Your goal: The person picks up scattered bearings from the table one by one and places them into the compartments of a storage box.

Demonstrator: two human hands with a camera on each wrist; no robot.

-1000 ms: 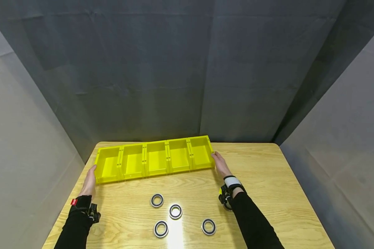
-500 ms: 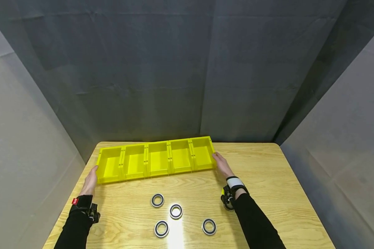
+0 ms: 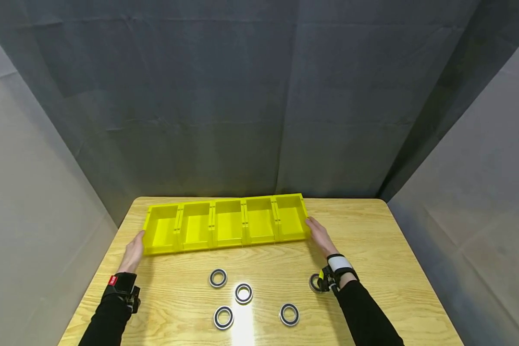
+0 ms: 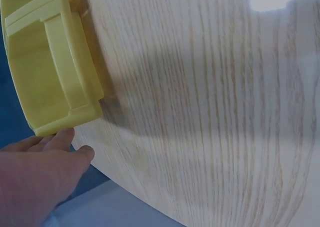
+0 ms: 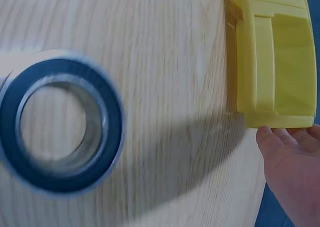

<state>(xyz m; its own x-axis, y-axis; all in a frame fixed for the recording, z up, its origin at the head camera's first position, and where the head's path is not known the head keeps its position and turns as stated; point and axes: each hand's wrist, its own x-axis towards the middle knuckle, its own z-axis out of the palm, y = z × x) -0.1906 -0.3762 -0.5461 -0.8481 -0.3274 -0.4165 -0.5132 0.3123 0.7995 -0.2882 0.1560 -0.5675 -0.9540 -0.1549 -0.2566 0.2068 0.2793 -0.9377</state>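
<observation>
A long yellow row of joined open bins [image 3: 228,244] lies across the far part of the table, its right end slightly farther back. My left hand [image 3: 132,252] presses its fingers against the left end wall, thumb apart, as the left wrist view shows with the end bin [image 4: 70,62]. At the opposite end my right hand [image 3: 322,236] touches the end wall with fairly straight fingers; the right wrist view shows them under the bin's edge [image 5: 280,122]. Inside, the bins hold nothing visible. Whether the row is lifted off the wood, I cannot tell.
Several ball bearings lie flat on the wooden table [image 3: 177,298]: one bearing [image 3: 218,285] nearest the bins, another bearing [image 3: 289,323] to the right, and one bearing [image 3: 314,289] partly hidden by the right wrist gear. A grey curtain [image 3: 225,105] stands behind the table.
The bin row has shifted to the right with both hands at its ends, and its right end has come a little nearer. More of the bearing by the right wrist shows.
</observation>
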